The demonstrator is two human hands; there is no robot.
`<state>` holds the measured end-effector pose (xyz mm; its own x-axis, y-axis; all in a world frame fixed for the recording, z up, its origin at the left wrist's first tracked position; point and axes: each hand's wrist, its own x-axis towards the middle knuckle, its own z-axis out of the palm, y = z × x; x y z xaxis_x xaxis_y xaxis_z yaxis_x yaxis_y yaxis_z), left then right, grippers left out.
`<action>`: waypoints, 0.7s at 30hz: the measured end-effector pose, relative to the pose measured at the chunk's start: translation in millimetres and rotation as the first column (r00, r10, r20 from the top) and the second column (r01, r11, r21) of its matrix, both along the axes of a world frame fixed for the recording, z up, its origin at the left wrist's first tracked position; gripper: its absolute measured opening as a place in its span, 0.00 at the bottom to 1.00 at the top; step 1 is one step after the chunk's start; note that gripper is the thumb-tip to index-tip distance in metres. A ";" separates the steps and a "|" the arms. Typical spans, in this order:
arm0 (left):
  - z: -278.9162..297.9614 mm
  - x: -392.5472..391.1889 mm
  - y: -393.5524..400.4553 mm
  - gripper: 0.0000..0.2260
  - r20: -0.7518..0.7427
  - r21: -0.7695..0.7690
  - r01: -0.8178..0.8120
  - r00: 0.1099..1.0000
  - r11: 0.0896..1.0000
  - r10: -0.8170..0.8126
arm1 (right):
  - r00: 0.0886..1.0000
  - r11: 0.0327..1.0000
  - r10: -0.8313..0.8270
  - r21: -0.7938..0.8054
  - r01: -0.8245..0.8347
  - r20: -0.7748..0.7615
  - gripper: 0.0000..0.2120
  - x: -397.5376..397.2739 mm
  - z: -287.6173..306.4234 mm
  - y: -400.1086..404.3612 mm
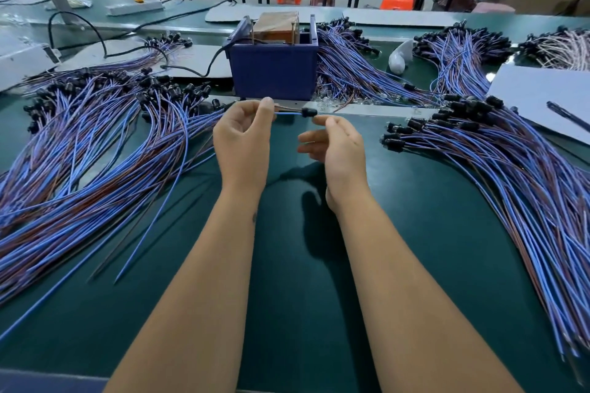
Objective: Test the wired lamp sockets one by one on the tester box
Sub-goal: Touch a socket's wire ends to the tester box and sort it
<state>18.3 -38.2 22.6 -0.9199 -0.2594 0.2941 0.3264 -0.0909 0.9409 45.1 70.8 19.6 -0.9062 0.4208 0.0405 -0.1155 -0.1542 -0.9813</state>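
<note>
On the left of the green table [287, 265] a wide heap of wired sockets [95, 143] fans out with its black heads gathered at the far end toward the middle, probably so that one can be lifted off without a long reach. Just right of that heap the left hand [242, 140] holds one wired lamp socket [308, 112] by its blue lead, the grip pinching the wire between thumb and forefinger close behind the black head, which keeps the head level and pointing right. The right hand [338, 150] meets it there: its fingers are loosely curled and a fingertip touches the head's end, though I cannot tell whether it really pinches it. Beyond both hands, at the far middle, stands the blue tester box [274, 70], so the socket hangs just in front of it, seemingly ready for presenting. Further right lies another heap of sockets [479, 150], heads likewise turned inward, perhaps keeping tested and untested apart.
</note>
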 end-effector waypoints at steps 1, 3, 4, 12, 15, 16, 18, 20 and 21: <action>0.2 -0.3 1.7 0.07 0.022 0.082 0.042 0.999 0.996 -0.044 | 1.000 0.998 0.009 -0.058 -0.009 0.000 0.13 -0.2 0.6 2.3; 1.6 -1.8 1.8 0.07 0.055 0.272 0.118 0.989 0.955 -0.138 | 1.000 0.987 0.026 -0.160 -0.025 0.001 0.14 -0.5 1.3 6.4; 3.0 -2.5 0.9 0.08 0.061 0.376 0.150 0.981 0.915 -0.186 | 1.000 0.979 0.031 -0.200 -0.030 0.003 0.14 -0.5 1.7 8.0; 8.1 -3.4 -7.6 0.12 -0.052 0.597 0.436 0.859 0.674 -0.510 | 0.988 0.951 0.151 -0.265 -0.157 -0.044 0.16 3.1 5.7 9.0; 10.4 4.0 -10.0 0.13 -0.123 0.394 0.742 0.627 0.542 -0.769 | 0.975 0.948 0.222 -0.229 -0.221 -0.019 0.16 2.9 6.5 5.0; 10.6 7.2 -8.7 0.13 -0.092 0.320 0.816 0.532 0.481 -0.842 | 0.972 0.945 0.236 -0.228 -0.233 -0.012 0.17 3.2 6.9 4.1; 9.9 12.9 -4.1 0.09 0.068 0.162 0.914 0.365 0.372 -0.928 | 0.970 0.940 0.242 -0.240 -0.241 -0.024 0.15 4.7 7.8 4.7; 7.7 15.6 0.1 0.08 0.264 0.030 0.959 0.264 0.281 -0.928 | 0.974 0.942 0.224 -0.249 -0.227 -0.040 0.12 7.1 8.6 8.1; 6.1 15.3 1.3 0.09 0.330 -0.003 0.967 0.241 0.255 -0.912 | 0.976 0.942 0.212 -0.257 -0.217 -0.047 0.11 8.2 9.2 10.4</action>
